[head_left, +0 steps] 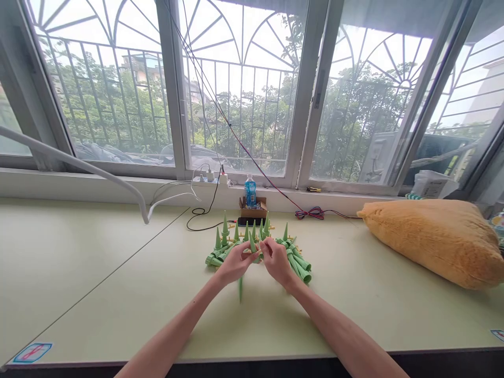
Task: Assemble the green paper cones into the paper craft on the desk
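My left hand (234, 262) is closed around the base of a green plastic spike (252, 243), whose tip points up. Right beside it, my right hand (277, 261) is closed in a pinch at the same base; what its fingertips hold is too small to make out. More spikes stand upright behind the hands, such as a tall green spike (225, 224), with small yellow pieces among them. To the right lies a pile of green spikes (302, 265), their open ends toward me. Another spike (240, 290) lies below my left hand.
At the back, a blue-labelled bottle (250, 192) is in a cardboard box (254, 211), with a dark phone (252, 222) in front. A furry orange cushion (429, 239) lies at right. Coiled cable (311, 213) and a white lamp arm (98, 170) are also around the table (157, 294).
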The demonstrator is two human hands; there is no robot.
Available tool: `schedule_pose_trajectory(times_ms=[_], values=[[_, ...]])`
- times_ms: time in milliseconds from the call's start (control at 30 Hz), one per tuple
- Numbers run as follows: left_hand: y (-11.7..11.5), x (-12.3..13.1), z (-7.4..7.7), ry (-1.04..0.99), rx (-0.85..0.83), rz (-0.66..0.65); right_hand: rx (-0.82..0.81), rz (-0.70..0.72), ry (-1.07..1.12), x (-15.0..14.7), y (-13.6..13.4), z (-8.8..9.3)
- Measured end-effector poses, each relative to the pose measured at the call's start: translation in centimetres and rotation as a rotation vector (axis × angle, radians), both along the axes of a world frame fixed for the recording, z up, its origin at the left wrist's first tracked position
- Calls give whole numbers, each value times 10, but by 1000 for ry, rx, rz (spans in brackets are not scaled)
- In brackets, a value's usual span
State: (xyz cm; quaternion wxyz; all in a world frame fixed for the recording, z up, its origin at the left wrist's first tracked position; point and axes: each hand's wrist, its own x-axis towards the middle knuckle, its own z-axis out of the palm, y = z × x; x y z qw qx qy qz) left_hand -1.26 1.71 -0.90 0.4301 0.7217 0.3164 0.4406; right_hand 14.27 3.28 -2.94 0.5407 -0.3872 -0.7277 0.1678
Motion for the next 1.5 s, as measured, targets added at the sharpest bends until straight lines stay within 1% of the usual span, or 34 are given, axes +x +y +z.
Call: schedule_pose_trajectory(times_ms=[167,267,333,533,833,933,1033,1233,1400,1500], values=[[0,-2,-7,209,244,173,8,-6,-41,1,-1,0],[0,-2,-8,337,374,210,-3,-11,-46,1,0,0],[-1,-2,-8,397,426,212,-7,-23,-52,1,0,0],[-1,-2,-8,457,456,207,-11,-50,-83,2,2,0],[0,-1,-11,428,441,208,-3,-62,-91,2,2,1],[1,-1,-11,367,397,218,1,-59,-88,2,2,1],[1,0,-11,248,299,211,-4,-48,-83,3,2,1],[1,3,-12,53,62,98,-10,-14,-71,3,0,4],[2,4,-9,-55,-78,4,-10,17,-65,4,-2,6],[0,5,-7,-78,-133,-11,-13,14,-67,4,-2,7]])
